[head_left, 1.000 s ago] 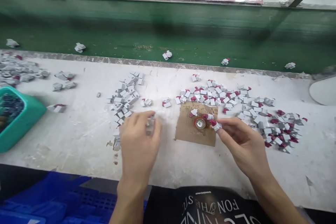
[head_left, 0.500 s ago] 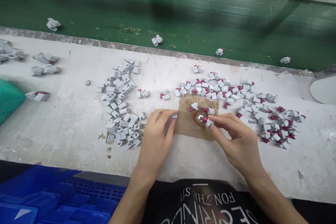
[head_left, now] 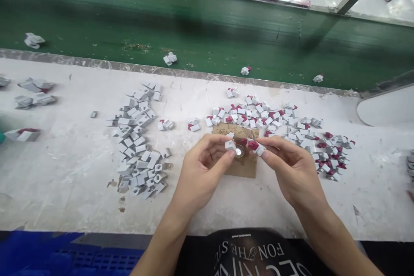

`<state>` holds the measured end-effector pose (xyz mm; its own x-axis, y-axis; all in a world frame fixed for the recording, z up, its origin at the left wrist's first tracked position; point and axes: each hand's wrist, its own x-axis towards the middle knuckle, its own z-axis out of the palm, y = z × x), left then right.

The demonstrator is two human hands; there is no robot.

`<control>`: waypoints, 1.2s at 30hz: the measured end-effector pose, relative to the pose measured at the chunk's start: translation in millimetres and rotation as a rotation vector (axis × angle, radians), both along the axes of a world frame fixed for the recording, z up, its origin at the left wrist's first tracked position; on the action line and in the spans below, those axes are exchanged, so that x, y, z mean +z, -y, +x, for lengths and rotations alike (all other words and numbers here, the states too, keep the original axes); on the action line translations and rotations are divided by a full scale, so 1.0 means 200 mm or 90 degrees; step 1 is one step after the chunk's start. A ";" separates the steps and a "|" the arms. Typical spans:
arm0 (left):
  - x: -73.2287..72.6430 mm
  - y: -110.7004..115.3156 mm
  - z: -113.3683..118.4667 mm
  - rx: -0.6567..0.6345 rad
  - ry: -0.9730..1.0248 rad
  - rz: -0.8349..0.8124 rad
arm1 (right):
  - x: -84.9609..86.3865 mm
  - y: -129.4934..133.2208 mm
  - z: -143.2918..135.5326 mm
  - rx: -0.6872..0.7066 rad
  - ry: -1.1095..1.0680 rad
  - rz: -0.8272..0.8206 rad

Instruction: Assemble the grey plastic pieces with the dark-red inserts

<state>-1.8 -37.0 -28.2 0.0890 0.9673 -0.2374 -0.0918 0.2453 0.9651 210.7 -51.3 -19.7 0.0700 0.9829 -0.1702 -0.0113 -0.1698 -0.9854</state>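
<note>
Between thumb and fingers, my left hand [head_left: 207, 168] pinches a light grey plastic block [head_left: 230, 145]. Facing it, my right hand [head_left: 291, 166] grips a small grey part with a dark red piece [head_left: 256, 147], red end toward the left. The two held parts are apart, above a brown cardboard sheet [head_left: 241, 170]. On the cardboard sits a small round metal-rimmed dish [head_left: 239, 151], partly hidden by the held parts. Another grey-and-red part lies behind my right fingertips, mostly covered.
A heap of plain grey blocks [head_left: 139, 146] lies to the left. Grey-and-red parts [head_left: 249, 112] spread behind the cardboard and in a pile [head_left: 333, 155] at right. Several parts rest on the green conveyor belt [head_left: 207, 30]. Blue crates [head_left: 80, 254] stand below the table's front edge.
My left hand has brought its grey block up and right, over the cardboard. My right hand has lifted the grey-and-red part off the dish. The camera view has shifted.
</note>
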 end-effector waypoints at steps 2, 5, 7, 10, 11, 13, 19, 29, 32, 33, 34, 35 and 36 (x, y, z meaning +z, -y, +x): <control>0.02 -0.03 0.03 -0.024 0.028 -0.004 | 0.00 -0.02 0.00 0.000 -0.045 -0.020; 0.03 -0.06 0.05 -0.057 0.046 -0.005 | 0.00 -0.03 -0.01 -0.004 -0.072 -0.034; 0.03 -0.06 0.05 -0.068 0.053 0.001 | -0.01 -0.04 -0.01 -0.008 -0.079 -0.035; 0.03 -0.07 0.05 -0.076 0.052 0.007 | -0.01 -0.03 -0.01 -0.007 -0.083 -0.030; 0.02 -0.07 0.05 -0.079 0.052 0.006 | -0.01 -0.03 -0.01 -0.004 -0.084 -0.025; 0.02 -0.07 0.05 -0.086 0.054 0.003 | 0.00 -0.03 -0.01 0.006 -0.076 -0.015; 0.03 -0.07 0.02 -0.151 -0.008 0.023 | 0.04 -0.05 0.01 0.094 0.007 0.007; 0.07 -0.23 -0.08 -0.135 -0.343 0.140 | 0.05 -0.43 -0.02 0.197 0.240 0.042; 0.02 -0.29 -0.12 -0.108 -0.486 0.189 | 0.03 -0.74 -0.12 0.141 0.458 0.125; 0.01 -0.30 -0.13 -0.107 -0.514 0.189 | 0.02 -0.85 -0.17 0.154 0.510 0.147; -0.01 -0.32 -0.13 -0.104 -0.540 0.183 | 0.01 -0.96 -0.22 0.165 0.531 0.158; -0.03 -0.32 -0.14 -0.097 -0.563 0.176 | 0.00 -1.06 -0.27 0.177 0.542 0.163; -0.04 -0.33 -0.14 -0.090 -0.582 0.169 | -0.02 -1.14 -0.32 0.188 0.550 0.165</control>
